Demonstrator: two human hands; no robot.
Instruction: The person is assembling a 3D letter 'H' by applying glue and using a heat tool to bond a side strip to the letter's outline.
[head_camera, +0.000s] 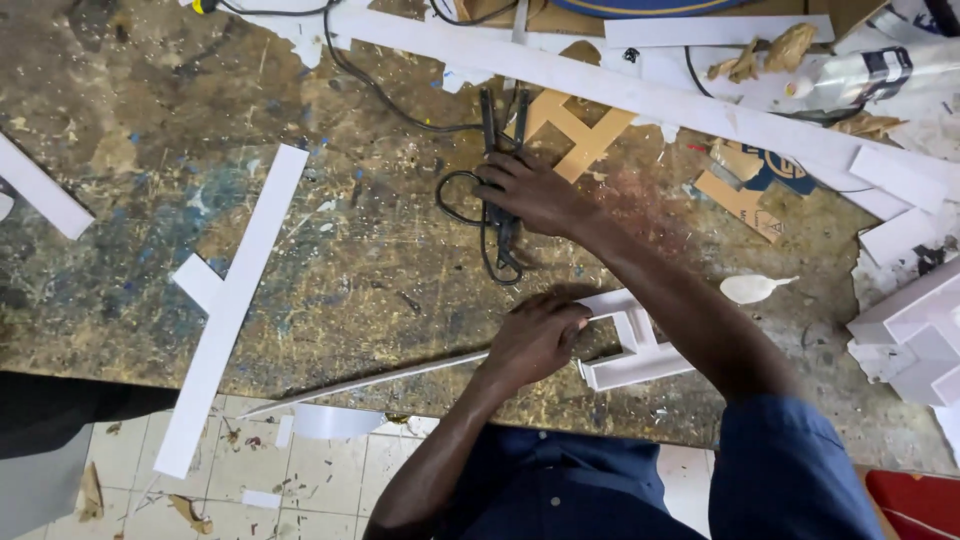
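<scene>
My right hand (532, 192) reaches across the paint-stained wooden table (380, 270) and lies over black scissors (497, 232), fingers curled around them near the pivot. The blades point away from me and the looped handles show to the left of and below the hand. Nearer to me, my left hand (535, 337) is closed on the left end of a white foam letter frame (640, 350) by the table's front edge. A thin white strip (370, 380) runs left from under this hand along the edge.
A long white board (232, 305) with a short cross piece lies at left and overhangs the table edge. A tan wooden letter shape (580, 135), a black cable (380, 90) and white strips crowd the far side. More white letter frames (915, 335) sit at right. Tiled floor (300, 480) lies below.
</scene>
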